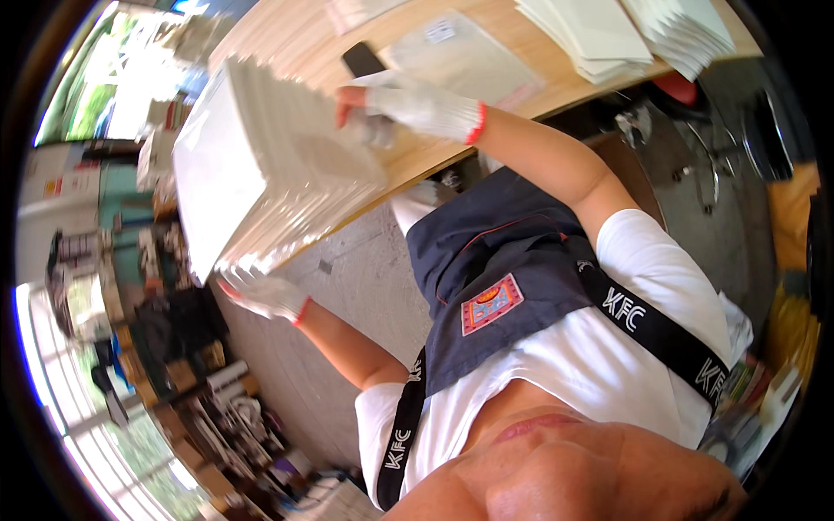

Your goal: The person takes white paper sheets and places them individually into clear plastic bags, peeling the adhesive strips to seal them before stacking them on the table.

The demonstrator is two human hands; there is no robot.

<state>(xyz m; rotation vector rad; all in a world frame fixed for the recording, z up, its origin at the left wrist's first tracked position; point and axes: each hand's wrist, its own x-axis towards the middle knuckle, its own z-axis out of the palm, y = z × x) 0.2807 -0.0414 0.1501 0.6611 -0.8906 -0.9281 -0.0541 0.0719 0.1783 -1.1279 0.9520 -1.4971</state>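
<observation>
A tall stack of flat white pieces in clear, shiny plastic (287, 165) stands on the wooden table's near left part. My left hand (265, 295), in a white glove with a red cuff, is at the stack's lower corner by the table edge. Its fingers look stretched out along the plastic; their tips are partly hidden. On the stack's other side is my right hand (395, 108), gloved alike, with a bare fingertip showing. Its fingers are curled in close to the wrapped edges. Whatever lies between them is hidden.
Beyond my right hand lie a dark phone-like object (362, 59) and a clear plastic bag with a label (460, 61). White stacks (599, 39) sit at the table's far right. Below are a wheeled chair (708, 165) and grey floor (304, 347); cluttered shelves (174, 339) stand left.
</observation>
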